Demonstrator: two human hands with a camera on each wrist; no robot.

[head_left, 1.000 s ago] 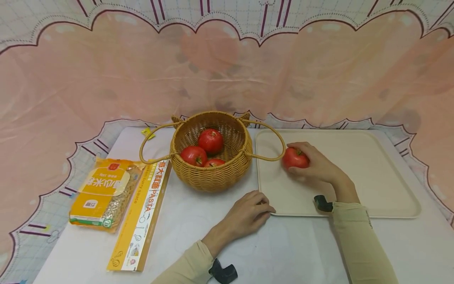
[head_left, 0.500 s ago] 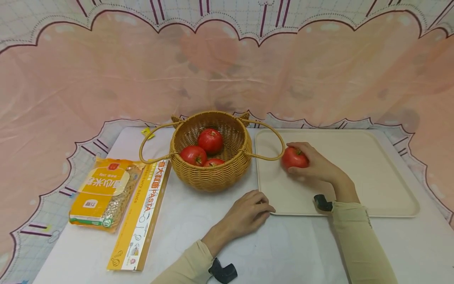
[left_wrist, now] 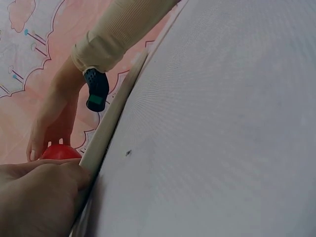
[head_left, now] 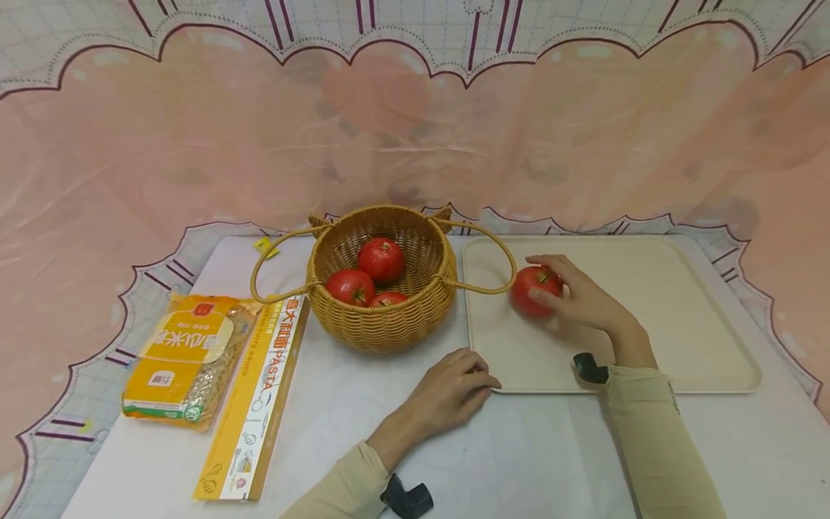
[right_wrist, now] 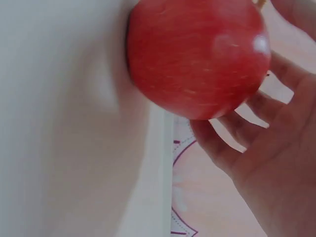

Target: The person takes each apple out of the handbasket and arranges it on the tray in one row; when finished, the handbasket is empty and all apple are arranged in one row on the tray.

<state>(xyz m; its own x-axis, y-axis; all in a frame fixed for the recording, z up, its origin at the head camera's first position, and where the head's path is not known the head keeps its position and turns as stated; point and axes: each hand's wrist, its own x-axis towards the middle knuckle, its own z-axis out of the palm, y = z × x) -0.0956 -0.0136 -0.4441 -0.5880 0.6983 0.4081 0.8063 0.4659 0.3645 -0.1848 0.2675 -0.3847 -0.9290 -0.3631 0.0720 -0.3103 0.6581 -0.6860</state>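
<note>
A red apple (head_left: 536,291) rests on the left part of a cream tray (head_left: 674,317). My right hand (head_left: 593,303) is beside it, with fingers spread around its far side and thumb in front. In the right wrist view, fingertips touch or nearly touch the apple (right_wrist: 197,59), and the thumb at the upper right appears apart from it. My left hand (head_left: 444,393) rests on the table, loosely bent, its fingertips at the tray's near left corner. In the left wrist view this hand (left_wrist: 39,197) lies against the tray's rim (left_wrist: 116,106).
A wicker basket (head_left: 382,328) with two looped handles holds several red apples (head_left: 381,260) left of the tray; one handle reaches over the tray's edge. Further left lie a yellow food packet (head_left: 184,357) and a long pasta box (head_left: 253,404). A small yellow wrapper (head_left: 266,247) lies behind.
My right hand's fingers have loosened and spread from the apple, showing more of it and its stem. My left hand stays put. The head view has shifted slightly.
</note>
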